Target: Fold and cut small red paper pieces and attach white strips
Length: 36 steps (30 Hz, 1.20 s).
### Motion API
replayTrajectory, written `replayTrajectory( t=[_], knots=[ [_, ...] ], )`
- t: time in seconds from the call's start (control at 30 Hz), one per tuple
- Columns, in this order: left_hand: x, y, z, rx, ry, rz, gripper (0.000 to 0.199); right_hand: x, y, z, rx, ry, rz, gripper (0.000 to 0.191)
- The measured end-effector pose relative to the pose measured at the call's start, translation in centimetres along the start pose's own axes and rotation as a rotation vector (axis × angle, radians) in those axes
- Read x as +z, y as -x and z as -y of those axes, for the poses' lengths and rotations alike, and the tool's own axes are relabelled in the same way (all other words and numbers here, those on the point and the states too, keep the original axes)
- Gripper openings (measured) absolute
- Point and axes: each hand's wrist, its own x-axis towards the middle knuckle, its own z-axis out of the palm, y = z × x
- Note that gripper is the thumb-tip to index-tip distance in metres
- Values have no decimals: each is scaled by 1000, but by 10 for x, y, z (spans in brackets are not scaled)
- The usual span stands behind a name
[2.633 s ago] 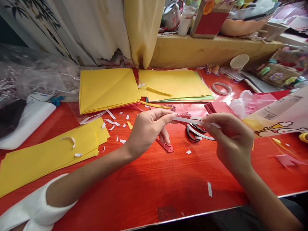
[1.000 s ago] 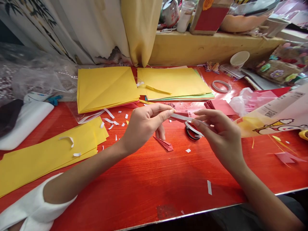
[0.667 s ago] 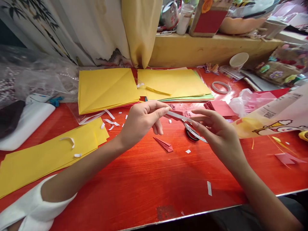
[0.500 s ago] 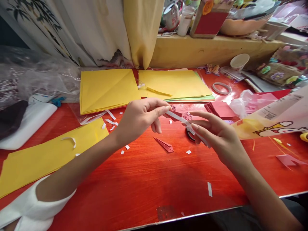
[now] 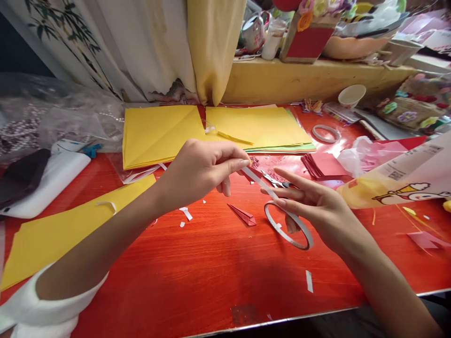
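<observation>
My left hand (image 5: 207, 171) is closed in a pinch, with a folded red paper piece (image 5: 256, 175) and the free end of white tape at its fingertips. The tape strip (image 5: 262, 182) slants down to my right hand (image 5: 315, 211). There the thumb and a finger grip it, while the other fingers stretch out. From this hand hangs the thin tape roll (image 5: 307, 234), a white ring tilted above the table. Below and between the hands lies a pointed folded red paper (image 5: 243, 215). Scissors (image 5: 271, 178) lie behind my right fingers, partly hidden.
Yellow paper stacks (image 5: 162, 136) lie at the back and left of the red table (image 5: 183, 281). Red paper squares (image 5: 324, 165), another tape ring (image 5: 326, 134) and a printed bag (image 5: 401, 173) are on the right. White scraps (image 5: 309, 281) are scattered about.
The tape roll has turned and now shows as a full ring below my right hand. The scissors show more, and the view has shifted slightly. The left hand keeps its pinch.
</observation>
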Motion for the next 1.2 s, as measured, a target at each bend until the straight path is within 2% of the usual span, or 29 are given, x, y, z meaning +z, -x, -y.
replayTrajectory(
  t=[0.2, 0.37, 0.47, 0.53, 0.63, 0.73, 0.87, 0.93, 1.03, 1.1, 1.2],
  knots=[
    [-3, 0, -2, 0, -4, -6, 14, 0, 0, -3, -59, 8, 31, 65],
    [-11, -1, -4, -16, 56, -69, 13, 2, 1, -3, -76, 101, 56, 75],
    [-16, -2, -4, -4, 43, -3, 12, 0, 1, -1, -119, 235, 119, 78],
    [-18, -3, -4, 6, 34, 54, 12, -2, 0, 2, -183, 354, 87, 70],
    [-20, -3, -5, -1, 57, 109, 14, -2, -4, 15, -268, 517, 17, 40],
    [-20, -3, -7, 26, 40, 164, 13, 8, -9, 32, -340, 571, 122, 19],
    [-18, -3, -7, 90, 37, 215, 15, 32, -17, 47, -325, 556, 290, 20],
    [-18, -3, -6, 91, 51, 206, 22, 40, -21, 48, -300, 499, 303, 22],
    [-21, -5, -4, 56, 37, 124, 35, 44, -24, 45, -257, 420, 299, 22],
    [-22, -6, -3, 21, 21, 90, 34, 42, -24, 44, -239, 421, 277, 22],
    [-21, -5, -3, -9, -8, 132, 26, 39, -23, 43, -235, 436, 256, 21]
  ],
)
